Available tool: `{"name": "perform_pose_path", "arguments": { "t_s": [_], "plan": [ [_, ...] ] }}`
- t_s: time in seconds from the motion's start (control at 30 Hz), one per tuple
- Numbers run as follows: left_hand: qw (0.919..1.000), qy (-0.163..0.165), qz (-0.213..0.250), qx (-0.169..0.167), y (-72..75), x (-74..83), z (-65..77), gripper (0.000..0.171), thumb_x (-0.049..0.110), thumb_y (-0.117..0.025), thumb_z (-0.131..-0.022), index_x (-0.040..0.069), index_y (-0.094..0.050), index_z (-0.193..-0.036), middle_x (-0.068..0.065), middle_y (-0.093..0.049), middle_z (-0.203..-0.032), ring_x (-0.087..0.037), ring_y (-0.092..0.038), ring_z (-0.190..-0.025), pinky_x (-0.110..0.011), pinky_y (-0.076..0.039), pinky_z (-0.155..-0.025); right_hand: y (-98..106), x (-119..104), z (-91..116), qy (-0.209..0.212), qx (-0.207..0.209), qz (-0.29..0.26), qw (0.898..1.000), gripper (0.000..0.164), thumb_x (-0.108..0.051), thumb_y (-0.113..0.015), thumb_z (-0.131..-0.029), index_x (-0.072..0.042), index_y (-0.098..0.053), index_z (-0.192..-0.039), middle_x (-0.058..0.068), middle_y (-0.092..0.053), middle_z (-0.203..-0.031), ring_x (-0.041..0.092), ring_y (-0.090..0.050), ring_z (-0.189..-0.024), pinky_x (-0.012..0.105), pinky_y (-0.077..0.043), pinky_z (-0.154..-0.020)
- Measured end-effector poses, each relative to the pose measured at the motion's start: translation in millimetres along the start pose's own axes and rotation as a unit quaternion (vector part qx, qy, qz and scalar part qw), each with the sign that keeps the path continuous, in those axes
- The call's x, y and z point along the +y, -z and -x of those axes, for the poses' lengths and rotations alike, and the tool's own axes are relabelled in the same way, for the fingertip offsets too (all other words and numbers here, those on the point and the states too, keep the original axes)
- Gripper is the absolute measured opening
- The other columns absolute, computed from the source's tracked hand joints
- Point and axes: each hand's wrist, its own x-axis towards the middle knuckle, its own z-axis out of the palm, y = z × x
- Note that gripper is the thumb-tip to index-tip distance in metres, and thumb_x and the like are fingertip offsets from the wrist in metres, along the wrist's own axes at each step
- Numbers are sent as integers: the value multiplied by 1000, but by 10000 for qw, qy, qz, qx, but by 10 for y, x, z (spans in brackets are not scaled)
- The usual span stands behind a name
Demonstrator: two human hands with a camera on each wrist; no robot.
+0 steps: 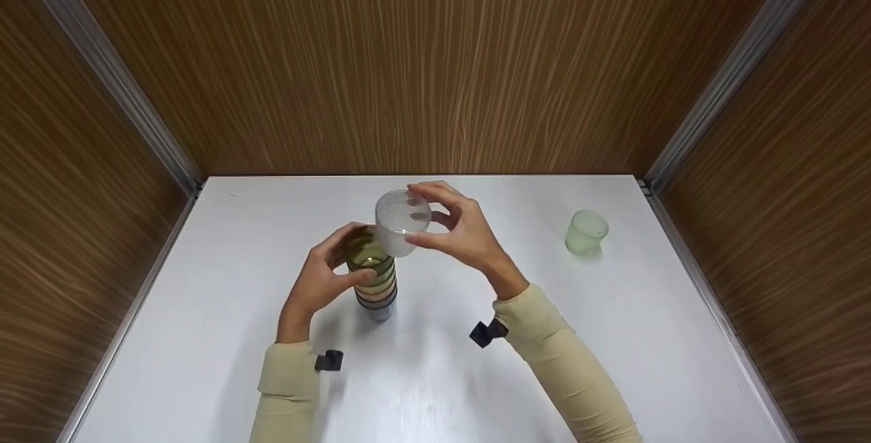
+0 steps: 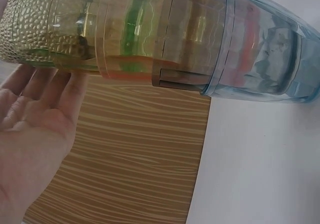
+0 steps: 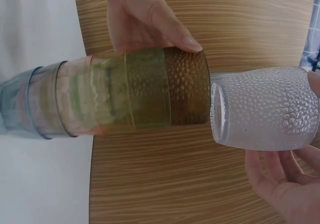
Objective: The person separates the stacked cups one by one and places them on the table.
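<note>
A tall stack of nested, coloured see-through cups (image 1: 376, 291) stands on the white table, blue at the bottom and olive-brown at the top. My left hand (image 1: 323, 280) grips the stack near its top, thumb on the near side. In the right wrist view the top cup (image 3: 190, 87) has a pebbled surface. My right hand (image 1: 463, 228) holds a clear pebbled cup (image 1: 403, 220) between thumb and fingers. Its base is beside and just above the stack's open mouth. The left wrist view shows the stack's lower cups (image 2: 195, 34) and my left palm (image 2: 35, 129).
A pale green cup (image 1: 586, 233) stands alone at the right of the white table (image 1: 653, 348). Wood-grain panels (image 1: 435, 62) rise at the back and on both sides, with metal rails (image 1: 742, 48) along the corners.
</note>
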Motion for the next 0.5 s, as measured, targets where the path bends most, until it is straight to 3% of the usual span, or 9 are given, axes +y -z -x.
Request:
{"name": "perform_pose_path", "arguments": {
  "t_s": [0.5],
  "plan": [
    [9999,-77,85,101,-3,2,29,79,12,-87,-83,11,-49,-153,-8,-60,-147,-24,-58,-134,-19,-48,-109,386,174,275,-250,591,201,9977,68,1,-86,-78,2,-60,-140,17,-58,-140,27,-57,-128,39,-55,-107]
  ]
}}
